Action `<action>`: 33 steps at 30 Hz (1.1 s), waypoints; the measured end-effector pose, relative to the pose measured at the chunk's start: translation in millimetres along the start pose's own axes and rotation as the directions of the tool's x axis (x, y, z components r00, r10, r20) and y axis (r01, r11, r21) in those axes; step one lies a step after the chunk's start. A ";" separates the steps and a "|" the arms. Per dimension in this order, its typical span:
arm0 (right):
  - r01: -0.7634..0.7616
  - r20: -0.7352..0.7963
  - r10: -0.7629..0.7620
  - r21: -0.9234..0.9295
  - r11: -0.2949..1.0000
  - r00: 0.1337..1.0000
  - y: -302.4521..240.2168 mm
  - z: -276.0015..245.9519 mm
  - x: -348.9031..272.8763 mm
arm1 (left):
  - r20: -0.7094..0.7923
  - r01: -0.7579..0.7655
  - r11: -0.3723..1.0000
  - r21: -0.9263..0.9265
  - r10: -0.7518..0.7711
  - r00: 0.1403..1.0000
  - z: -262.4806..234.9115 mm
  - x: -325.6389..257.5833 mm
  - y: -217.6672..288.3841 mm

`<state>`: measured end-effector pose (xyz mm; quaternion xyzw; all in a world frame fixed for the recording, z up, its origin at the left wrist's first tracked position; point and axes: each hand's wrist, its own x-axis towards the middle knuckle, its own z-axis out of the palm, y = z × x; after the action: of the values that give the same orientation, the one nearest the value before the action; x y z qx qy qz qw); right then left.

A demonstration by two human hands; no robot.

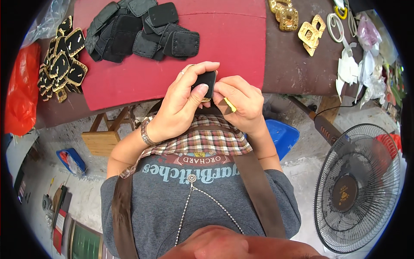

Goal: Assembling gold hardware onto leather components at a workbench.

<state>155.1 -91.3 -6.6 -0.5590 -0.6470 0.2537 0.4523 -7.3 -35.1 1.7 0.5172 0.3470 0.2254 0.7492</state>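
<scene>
A flat, round-cornered black pad (209, 80) at the centre is showing gold along its lower edge, while a small yellow-and-brown object (230, 105) at its half past four is mixing those two colours. At twelve o'clock, a smooth crimson sheet (233, 30) is standing out against the dark maroon-brown surface (286, 64). Toward eleven, stitched, round-cornered leather-like pieces (183, 43) are ranging from charcoal to black. At ten, rounded black plaques (75, 42) are wearing gold, braid-patterned rims; at half past one, openwork metallic ornaments (307, 38) are gleaming gold. An orange-red plastic bag (22, 88) is brightening half past nine. Near six, a plaid cloth (202, 140) is crossing brown, red and white. A blue plastic bin (288, 136) is colouring three.
</scene>
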 end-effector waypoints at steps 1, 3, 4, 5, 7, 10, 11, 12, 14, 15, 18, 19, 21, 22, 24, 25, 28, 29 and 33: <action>-0.003 -0.001 0.003 0.000 1.000 1.000 0.5 -0.4 -0.1 | 0.006 -0.008 1.000 0.015 0.008 1.000 0.0 1.0 -0.3; -0.074 0.010 0.074 0.073 0.995 0.997 1.3 -1.9 -1.6 | 0.015 -0.024 0.999 0.043 0.024 1.000 0.9 1.1 -1.2; -0.110 0.017 0.109 0.108 0.988 0.994 1.6 -2.6 -2.4 | 0.015 -0.022 0.999 0.042 0.021 1.000 1.8 0.9 -0.7; -0.113 0.017 0.111 0.109 0.988 0.994 2.1 -2.9 -3.4 | 0.024 -0.006 1.000 0.018 0.006 1.000 2.8 0.7 0.6; -0.186 0.004 0.190 0.233 0.954 0.982 3.3 -3.6 -6.0 | 0.045 0.025 0.999 -0.030 -0.023 0.999 4.2 0.6 2.4; -0.285 0.038 0.289 0.332 0.899 0.957 2.1 -8.1 -8.1 | 0.068 -0.019 1.000 0.003 0.018 0.998 2.1 2.0 -2.0; -0.347 0.078 0.343 0.367 0.863 0.936 0.8 -10.1 -8.6 | 0.079 -0.042 0.999 0.020 0.040 0.996 2.0 2.1 -3.3; -0.406 0.118 0.393 0.400 0.822 0.912 0.5 -11.2 -8.5 | 0.083 -0.043 0.999 0.022 0.041 0.996 2.7 1.9 -3.9; -0.418 0.117 0.407 0.398 0.817 0.906 1.6 -11.1 -8.6 | 0.069 0.022 0.998 -0.056 -0.019 0.997 5.1 -0.7 -4.1; -0.433 0.121 0.421 0.395 0.811 0.899 2.2 -10.5 -8.8 | 0.064 0.055 0.994 -0.095 -0.049 0.997 5.6 -0.9 -3.7; -0.443 0.108 0.437 0.378 0.813 0.893 2.5 -6.9 -10.3 | 0.087 0.054 0.999 -0.001 -0.054 0.995 1.9 -1.2 -1.4; -0.441 0.093 0.438 0.362 0.821 0.894 2.1 -4.9 -10.8 | 0.097 0.054 0.998 0.044 -0.058 0.994 1.0 -1.3 -1.1; -0.439 0.077 0.442 0.346 0.829 0.894 0.9 -0.8 -10.7 | 0.083 0.021 0.996 0.088 -0.028 0.996 0.2 -0.5 -3.9; -0.429 0.061 0.436 0.343 0.835 0.898 0.4 0.1 -10.6 | 0.066 -0.012 0.991 0.135 0.003 0.998 1.1 0.4 -5.2; -0.410 0.029 0.426 0.336 0.848 0.904 -0.1 0.8 -10.9 | 0.051 -0.043 0.982 0.183 0.034 0.998 2.6 0.9 -5.2; -0.410 0.028 0.426 0.338 0.847 0.904 0.6 0.0 -11.5 | 0.035 0.013 0.996 0.092 -0.016 0.999 3.0 0.8 -4.2; -0.291 0.041 0.295 0.333 0.897 0.955 5.7 -2.2 -11.6 | 0.016 0.120 0.988 -0.098 -0.119 0.993 0.6 1.3 -0.2; -0.292 0.043 0.294 0.332 0.897 0.955 7.0 -3.7 -11.7 | 0.066 0.175 0.971 -0.166 -0.166 0.984 -1.6 2.9 2.7; -0.256 0.099 0.236 0.360 0.897 0.967 8.8 -8.0 -12.8 | 0.154 0.272 0.923 -0.271 -0.237 0.959 -3.5 3.5 5.6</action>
<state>166.0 -102.8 -14.1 -0.5339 -0.5235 0.4408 0.4966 -7.5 -28.4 5.1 0.3649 0.3294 0.1434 0.8589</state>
